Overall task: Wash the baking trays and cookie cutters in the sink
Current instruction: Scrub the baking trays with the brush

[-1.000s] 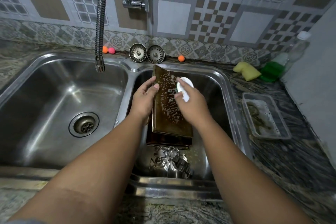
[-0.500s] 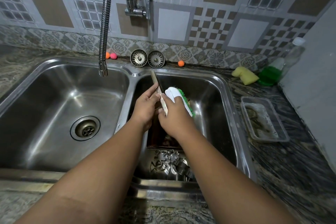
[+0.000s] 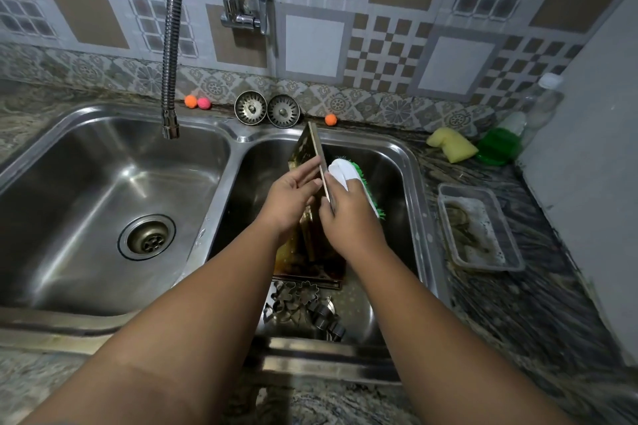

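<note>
A dark stone table [image 3: 538, 304] carries a double steel sink [image 3: 86, 183]. In its right basin a baking tray [image 3: 305, 148] stands on edge, tilted, above a second tray [image 3: 310, 267] lying flat. A clear plastic container [image 3: 480, 228] sits on the table just right of the sink. The left hand [image 3: 293, 197] holds the upright tray, fingers along its left face. The right hand [image 3: 348, 221] grips a white brush [image 3: 345, 171] with green bristles against the tray's right side. Cookie cutters [image 3: 300, 307] lie at the basin's near end.
</note>
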